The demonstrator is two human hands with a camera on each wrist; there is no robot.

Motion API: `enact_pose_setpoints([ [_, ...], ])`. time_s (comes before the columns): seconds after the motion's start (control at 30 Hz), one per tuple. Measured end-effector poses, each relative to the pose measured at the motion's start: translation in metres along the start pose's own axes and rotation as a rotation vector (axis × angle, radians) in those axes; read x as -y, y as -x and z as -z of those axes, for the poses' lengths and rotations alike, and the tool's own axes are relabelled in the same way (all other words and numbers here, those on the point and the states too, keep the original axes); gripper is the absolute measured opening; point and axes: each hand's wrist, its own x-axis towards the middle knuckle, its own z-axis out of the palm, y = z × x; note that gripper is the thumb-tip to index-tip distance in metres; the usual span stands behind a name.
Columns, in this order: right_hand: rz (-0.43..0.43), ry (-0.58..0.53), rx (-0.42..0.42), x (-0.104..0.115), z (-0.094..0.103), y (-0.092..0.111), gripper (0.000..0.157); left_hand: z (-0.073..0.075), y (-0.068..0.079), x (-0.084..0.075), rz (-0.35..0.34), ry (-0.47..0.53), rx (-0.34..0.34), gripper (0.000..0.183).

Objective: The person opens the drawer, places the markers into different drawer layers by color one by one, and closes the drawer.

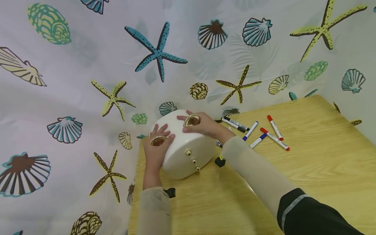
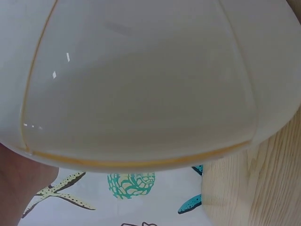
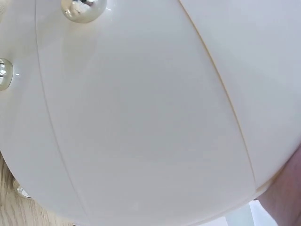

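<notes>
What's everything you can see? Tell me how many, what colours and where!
Table: 1, light wood, below
Cloth: 1, white, behind
Sea prints: many, mixed colours, on the cloth
Rounded object: 1, white, table's left part
Rings: 2, gold, rounded object's upper side
Balls: 3, gold, rounded object's front
Black markers: at least 2, black-white, on table
Blue markers: at least 3, blue-white, on table
Red markers: 2, red-white, on table
Small unclear things: 2, black, by the wrists
Sleeves: 2, beige, right one black higher up
Left hand: 1, bare, at left ring
Right hand: 1, bare, at right ring
</notes>
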Motion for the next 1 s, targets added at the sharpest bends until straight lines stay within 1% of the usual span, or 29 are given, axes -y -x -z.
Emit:
enact_pose_setpoints([
  [0.2,-0.005,-0.002,0.025,-0.001,0.004,0.012,0.035,-0.008,0.013,0.0,0.002,0.055,-0.012,0.031],
  [0.3,-0.002,-0.015,0.029,0.0,0.006,0.017,0.033,-0.011,0.013,0.008,-0.015,0.069,-0.016,0.032],
  [0.4,-0.015,-0.034,0.032,0.0,0.007,0.021,0.032,-0.014,0.012,0.016,-0.018,0.044,-0.022,0.035],
  [0.43,-0.02,-0.025,0.032,0.0,0.007,0.023,0.033,-0.015,0.013,0.018,-0.013,0.033,-0.022,0.036],
  [0.53,-0.029,0.001,0.036,0.001,0.007,0.028,0.033,-0.016,0.017,0.018,0.013,-0.001,-0.02,0.037],
  [0.6,-0.026,0.005,0.039,0.002,0.007,0.032,0.032,-0.017,0.02,0.018,0.019,-0.005,-0.019,0.037],
  [0.7,-0.016,0.037,0.035,0.002,0.007,0.038,0.036,-0.018,0.026,0.017,0.003,-0.009,-0.024,0.036],
  [0.77,-0.007,0.039,0.033,0.001,0.007,0.04,0.04,-0.019,0.031,0.016,-0.006,0.01,-0.027,0.035],
  [0.87,-0.007,0.067,0.032,0.0,0.006,0.045,0.051,-0.02,0.036,0.014,-0.016,0.023,-0.037,0.036],
  [1.0,-0.002,0.042,0.041,0.0,0.005,0.047,0.051,-0.022,0.04,0.012,-0.034,0.013,-0.053,0.037],
])
